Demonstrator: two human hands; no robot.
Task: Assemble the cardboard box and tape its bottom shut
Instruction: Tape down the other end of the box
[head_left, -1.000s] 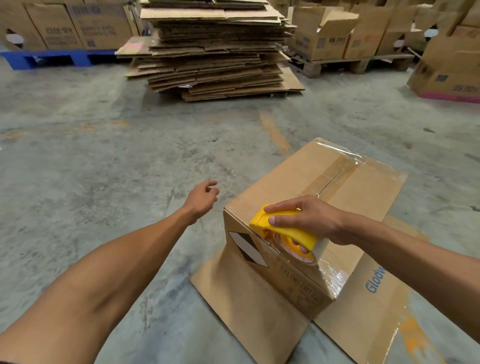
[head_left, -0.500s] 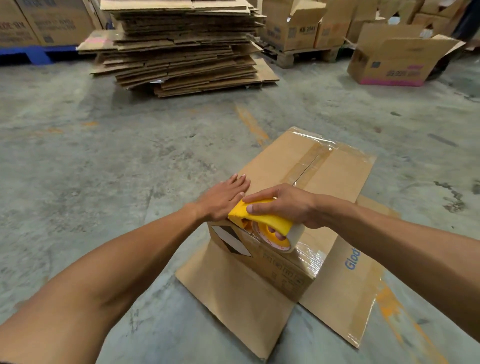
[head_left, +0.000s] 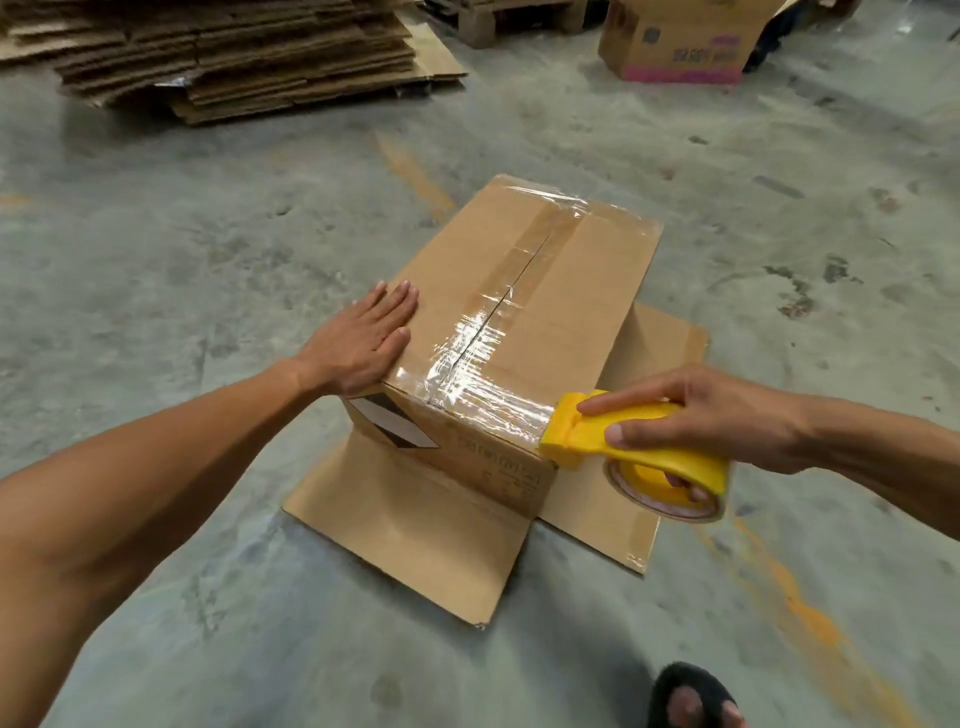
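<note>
Yellow tape gun (head_left: 636, 449), gripped by the right hand (head_left: 711, 415), sits at the box's (head_left: 519, 312) four o'clock corner; left hand (head_left: 363, 343) lies flat, fingers spread, at nine o'clock.

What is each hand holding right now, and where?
Right hand grips the yellow tape dispenser around its handle; left hand holds nothing, flat on the box.

A grey concrete floor (head_left: 218, 249) is seen, marked with worn orange paint streaks (head_left: 415, 176). Beyond the streaks, to their left, a stack of flattened cardboard sheets (head_left: 234, 57) is piled. A wooden pallet (head_left: 519, 21) is set right of the stack, and a printed carton (head_left: 680, 47) further right.
</note>
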